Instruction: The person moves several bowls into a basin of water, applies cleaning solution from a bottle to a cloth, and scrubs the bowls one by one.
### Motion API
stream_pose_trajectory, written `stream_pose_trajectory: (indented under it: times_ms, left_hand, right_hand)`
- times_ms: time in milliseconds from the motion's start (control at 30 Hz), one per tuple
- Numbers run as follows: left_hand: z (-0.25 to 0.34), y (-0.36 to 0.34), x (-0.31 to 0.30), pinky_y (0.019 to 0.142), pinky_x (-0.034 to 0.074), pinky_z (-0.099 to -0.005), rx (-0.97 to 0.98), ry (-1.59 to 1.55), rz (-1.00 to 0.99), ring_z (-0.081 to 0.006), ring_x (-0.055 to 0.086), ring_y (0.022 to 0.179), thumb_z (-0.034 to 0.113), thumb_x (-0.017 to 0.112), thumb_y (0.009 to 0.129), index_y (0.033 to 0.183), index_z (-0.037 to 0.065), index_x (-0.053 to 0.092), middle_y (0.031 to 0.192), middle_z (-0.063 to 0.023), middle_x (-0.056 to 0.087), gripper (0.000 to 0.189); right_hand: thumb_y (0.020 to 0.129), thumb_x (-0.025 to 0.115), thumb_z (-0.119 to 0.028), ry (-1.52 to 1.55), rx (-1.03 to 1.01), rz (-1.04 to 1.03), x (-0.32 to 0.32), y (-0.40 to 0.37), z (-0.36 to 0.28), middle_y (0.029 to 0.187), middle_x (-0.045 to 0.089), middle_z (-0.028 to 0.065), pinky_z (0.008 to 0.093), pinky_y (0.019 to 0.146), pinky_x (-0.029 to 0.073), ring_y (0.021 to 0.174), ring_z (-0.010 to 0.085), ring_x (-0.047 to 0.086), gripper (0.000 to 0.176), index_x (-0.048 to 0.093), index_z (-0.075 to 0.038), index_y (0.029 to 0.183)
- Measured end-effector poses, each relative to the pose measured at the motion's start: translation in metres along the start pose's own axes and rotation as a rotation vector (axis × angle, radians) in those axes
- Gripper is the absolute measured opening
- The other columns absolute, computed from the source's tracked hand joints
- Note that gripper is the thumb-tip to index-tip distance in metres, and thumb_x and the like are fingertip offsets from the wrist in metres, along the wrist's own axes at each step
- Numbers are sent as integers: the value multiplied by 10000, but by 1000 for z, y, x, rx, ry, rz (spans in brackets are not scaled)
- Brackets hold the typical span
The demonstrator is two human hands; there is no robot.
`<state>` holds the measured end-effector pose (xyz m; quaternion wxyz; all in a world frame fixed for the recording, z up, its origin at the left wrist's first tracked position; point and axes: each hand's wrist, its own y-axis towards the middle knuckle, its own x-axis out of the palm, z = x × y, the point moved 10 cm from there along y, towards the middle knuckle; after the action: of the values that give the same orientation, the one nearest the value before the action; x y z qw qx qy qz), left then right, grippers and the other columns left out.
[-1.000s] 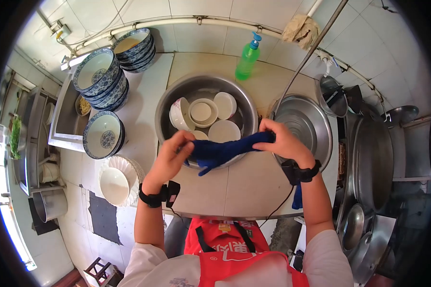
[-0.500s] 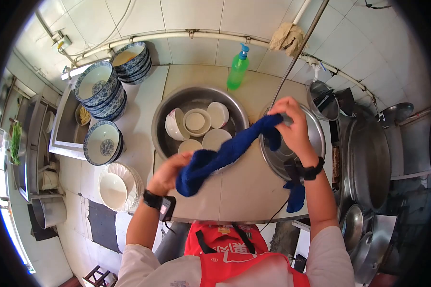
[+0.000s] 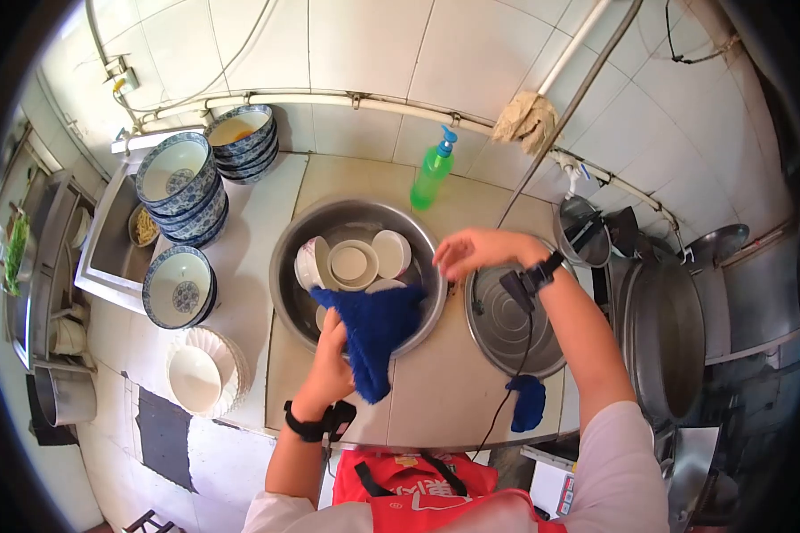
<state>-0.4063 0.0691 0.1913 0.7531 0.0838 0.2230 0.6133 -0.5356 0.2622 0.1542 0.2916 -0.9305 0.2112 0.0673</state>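
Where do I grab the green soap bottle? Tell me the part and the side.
Grip the green soap bottle round its body, below the blue pump, coming from the basin side: it stands upright near the tiled wall.

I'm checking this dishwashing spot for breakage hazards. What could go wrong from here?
1. The left hand holds the blue cloth draped over the rim of the basin. If it drags, it could knock the white bowls together and chip them.
2. The right hand reaches open over the same rim and might bump a bowl.
3. The second cloth lies near the counter edge and may slip off.
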Motion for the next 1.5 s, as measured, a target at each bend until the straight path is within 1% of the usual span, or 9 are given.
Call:
stream_pose_trajectory:
  times_ms: [167, 267, 300, 567, 633, 800, 867, 1033, 1500]
  left_hand:
    - [-28, -34, -9, 1023, 361, -373, -551, -478, 92, -290, 497, 1182, 44, 665, 778, 1150, 41, 612, 1254, -163, 505, 376]
    - [6, -13, -25, 974, 400, -368, -131, 208, -37, -273, 541, 1105, 38, 674, 723, 1082, 34, 647, 1165, -146, 570, 359]
    - [10, -8, -28, 874, 453, -365, -292, -55, 32, -293, 579, 991, 41, 687, 641, 1015, 25, 670, 1039, -137, 616, 374]
    - [-75, -128, -33, 840, 459, -412, -556, -123, 142, -320, 594, 927, 122, 732, 665, 1135, 41, 618, 1017, -143, 636, 490]
    - [-55, -127, -34, 839, 439, -434, -358, 488, -87, -329, 598, 936, 172, 766, 623, 1151, 57, 610, 1004, -146, 643, 563]
    - [-23, -69, -46, 786, 460, -389, -439, 422, 57, -347, 596, 926, 128, 679, 671, 1063, 7, 620, 999, -154, 646, 415]
    - [20, -45, -43, 804, 450, -404, -130, 660, 151, -359, 582, 982, 148, 703, 655, 1175, -11, 562, 1093, -175, 628, 562]
    - [-4, -37, -9, 813, 437, -290, -327, -20, 262, -232, 575, 949, 99, 646, 781, 1141, -19, 551, 1013, -129, 609, 391]
    - [16, -61, 67, 901, 448, -313, -247, 276, 74, -176, 563, 1055, 107, 726, 794, 1245, -1, 487, 1163, -84, 591, 523]
  right_hand:
    - [807, 709, -366, -301, 145, 1038, -207, 27, 44, 1094, 627, 183, 389, 818, 490, 955, 279, 623, 635, 456, -16, 1273]
    - [800, 702, -340, -491, 84, 1377, -260, 43, 56, 1093, 618, 221, 419, 845, 485, 964, 347, 616, 657, 448, 15, 1291]
    - [798, 697, -328, -575, 4, 1520, -267, 43, 48, 1080, 619, 232, 427, 856, 483, 968, 368, 611, 651, 458, 31, 1286]
    - [812, 694, -227, -625, 107, 1420, -267, 66, 50, 1057, 619, 216, 420, 856, 477, 974, 358, 599, 420, 585, 17, 1136]
    - [859, 626, -141, -734, -30, 1486, -246, 53, 37, 979, 607, 208, 451, 795, 486, 915, 369, 591, 290, 586, 40, 1081]
    - [847, 626, -106, -713, -225, 1414, -201, 9, -6, 961, 590, 178, 425, 734, 484, 854, 344, 597, 211, 583, 23, 1009]
    - [841, 627, -89, -703, -284, 1427, -179, -26, -31, 954, 590, 166, 408, 715, 484, 834, 331, 600, 187, 580, 17, 988]
    - [822, 646, -75, -632, -478, 1227, -102, -108, -99, 869, 585, 120, 328, 668, 479, 749, 255, 586, 151, 592, -20, 951]
    - [808, 648, -48, -176, -312, 880, 102, -152, 37, 848, 569, 114, 344, 643, 471, 716, 270, 588, 131, 601, -19, 928]
